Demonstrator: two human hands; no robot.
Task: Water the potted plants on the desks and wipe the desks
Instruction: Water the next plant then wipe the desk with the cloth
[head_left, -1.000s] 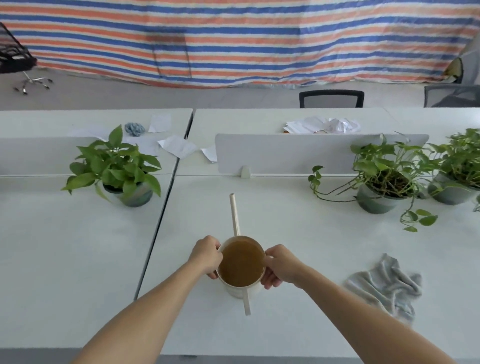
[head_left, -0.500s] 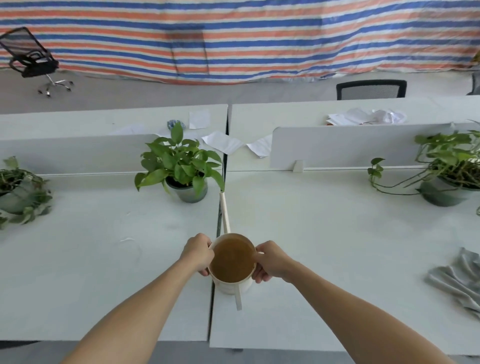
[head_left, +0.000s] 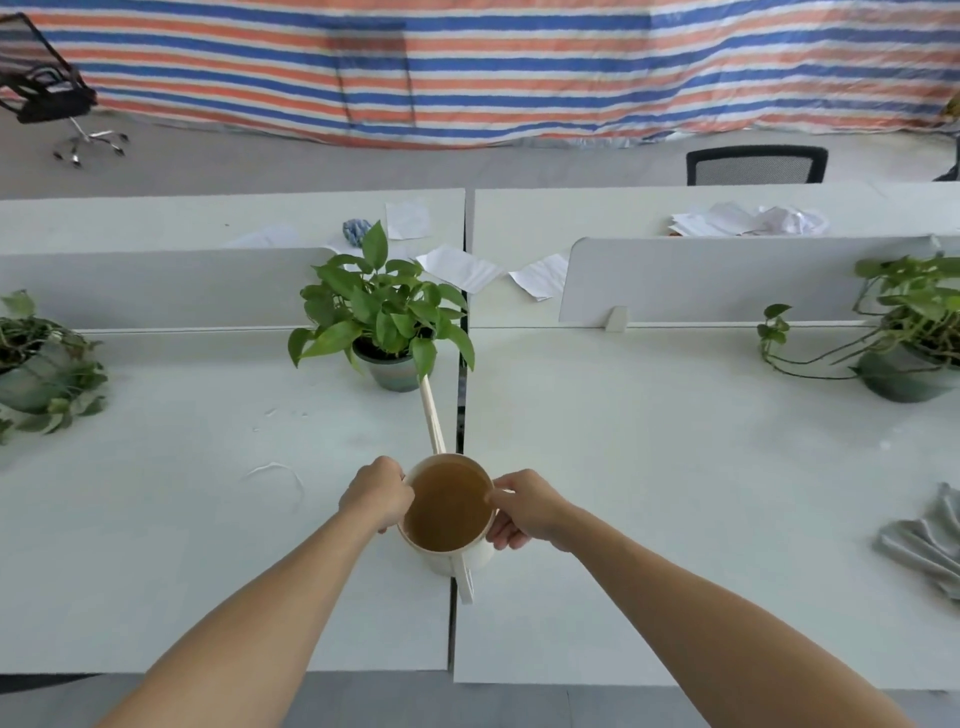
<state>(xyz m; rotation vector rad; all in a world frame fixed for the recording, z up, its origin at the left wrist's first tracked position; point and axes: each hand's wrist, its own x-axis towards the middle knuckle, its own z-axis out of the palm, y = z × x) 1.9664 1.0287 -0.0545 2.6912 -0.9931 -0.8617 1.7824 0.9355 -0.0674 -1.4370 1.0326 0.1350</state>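
A white watering can (head_left: 448, 512) full of brownish water hangs above the seam between two white desks, its long thin spout (head_left: 431, 422) reaching up to the pot of the middle potted plant (head_left: 383, 317). My left hand (head_left: 377, 493) grips the can's left rim and my right hand (head_left: 523, 509) grips its right side. A second potted plant (head_left: 36, 358) stands at the far left and a trailing one (head_left: 904, 338) at the far right. A crumpled grey cloth (head_left: 930, 540) lies on the right desk near its right edge.
White divider panels (head_left: 727, 275) run along the back of the near desks. Loose papers (head_left: 462, 267) and a blue crumpled wad (head_left: 356, 229) lie on the far desks. A black chair (head_left: 756, 165) stands behind, another tipped chair (head_left: 47, 93) at far left. A striped tarp hangs behind.
My view and the can have shifted left; the spout tip now reaches the middle plant's pot. The grey cloth and right plant slid toward the right edge. Both hands kept their grip.
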